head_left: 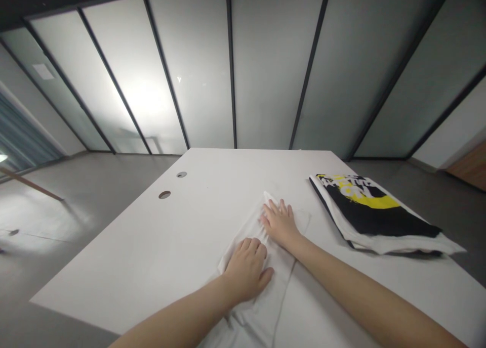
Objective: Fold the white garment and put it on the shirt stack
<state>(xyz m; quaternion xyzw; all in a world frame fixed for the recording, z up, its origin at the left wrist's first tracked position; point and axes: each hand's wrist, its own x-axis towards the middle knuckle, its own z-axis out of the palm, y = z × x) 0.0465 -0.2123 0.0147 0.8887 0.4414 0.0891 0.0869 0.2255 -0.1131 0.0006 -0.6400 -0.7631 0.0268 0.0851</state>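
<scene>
A white cloth garment (279, 279), wrinkled in places, lies on the white table in front of me and runs down past the bottom of the view. My right hand (281, 223) rests on its far part with the fingers spread. Nearer to me, my left hand (246, 271) presses on the cloth's left side, fingers a little bent and thumb held apart. Neither hand visibly grips the fabric. Part of the garment is hidden under my hands and left forearm.
On the table's right side lies a stack of folded shirts (374, 216), black and white with a yellow print, partly over the edge. The white tabletop (152, 247) has two round holes at its left edge. Frosted glass panels (269, 75) stand behind.
</scene>
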